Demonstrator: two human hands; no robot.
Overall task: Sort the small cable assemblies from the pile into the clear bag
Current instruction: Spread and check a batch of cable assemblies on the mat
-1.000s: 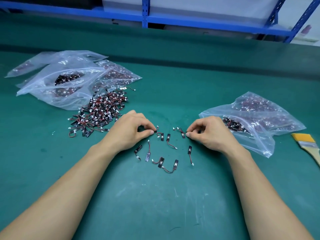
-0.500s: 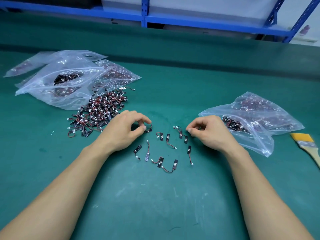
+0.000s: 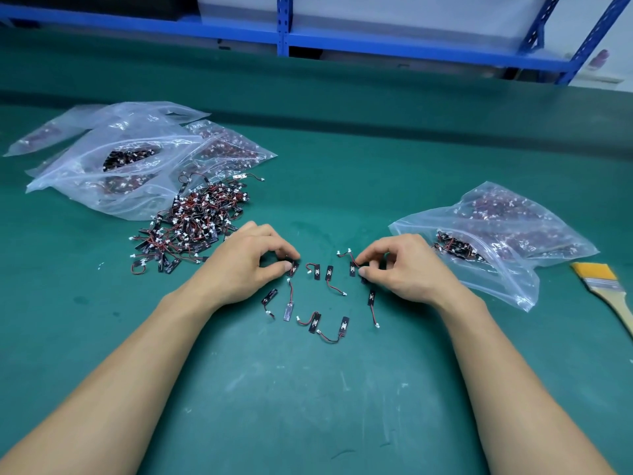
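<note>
On the green bench mat [image 3: 342, 159] a part-filled clear plastic zip bag [image 3: 513, 272] lies at the right. The tangled pile of small black-and-red cable assemblies [image 3: 195, 228] sits at the left. Between them, left hand [image 3: 246, 265] and right hand [image 3: 404, 265] each pinch one piece from the scattered loose assemblies [image 3: 313, 322].

cam: head, sole view | from: above the near edge of the surface [image 3: 308, 406], worn by the person | faces: forward and down, wide-angle | range: close, left hand [image 3: 246, 265] and right hand [image 3: 407, 269] mid-frame, forearms at bottom corners | top: surface far edge, blue shelf [image 3: 411, 49] beyond it | overlap: single view
</note>
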